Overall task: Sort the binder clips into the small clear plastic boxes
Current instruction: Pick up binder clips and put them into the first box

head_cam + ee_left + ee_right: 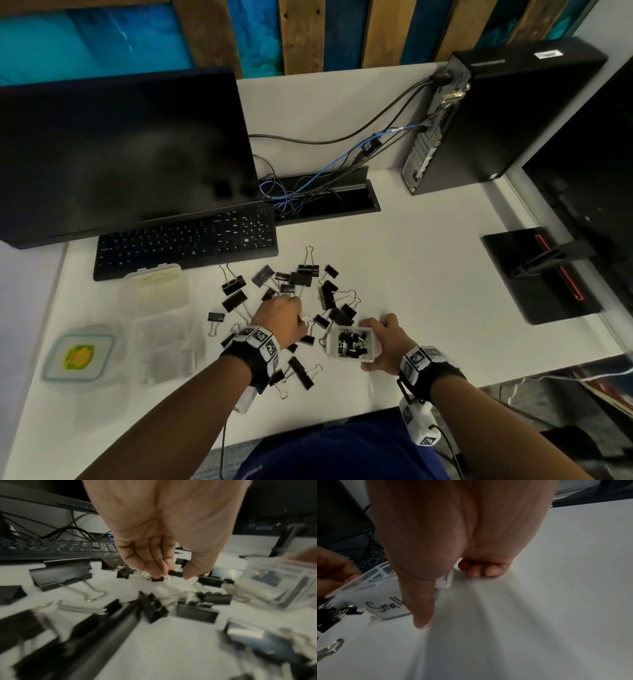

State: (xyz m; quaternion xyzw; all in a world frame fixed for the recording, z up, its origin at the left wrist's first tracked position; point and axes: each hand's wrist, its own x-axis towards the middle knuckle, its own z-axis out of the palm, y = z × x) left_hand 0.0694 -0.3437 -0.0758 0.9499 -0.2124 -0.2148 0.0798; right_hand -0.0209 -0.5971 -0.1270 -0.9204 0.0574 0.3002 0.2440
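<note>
Black binder clips (301,298) of mixed sizes lie scattered on the white desk (428,260). My left hand (279,317) reaches into the pile; in the left wrist view its fingertips (157,573) and thumb pinch a small black clip (175,573) just above the desk. My right hand (387,342) grips a small clear plastic box (352,344) by its right side. Several small clips lie inside it. In the right wrist view the box (373,588) carries a label reading "Small", with the thumb (421,601) against its wall.
Other clear boxes (154,291) and a lidded container with a yellow sticker (78,358) sit at the left. A black keyboard (186,240) and monitor (120,154) stand behind the pile. A computer tower (496,113), a cable tray (322,195) and a monitor base (541,274) are at the right.
</note>
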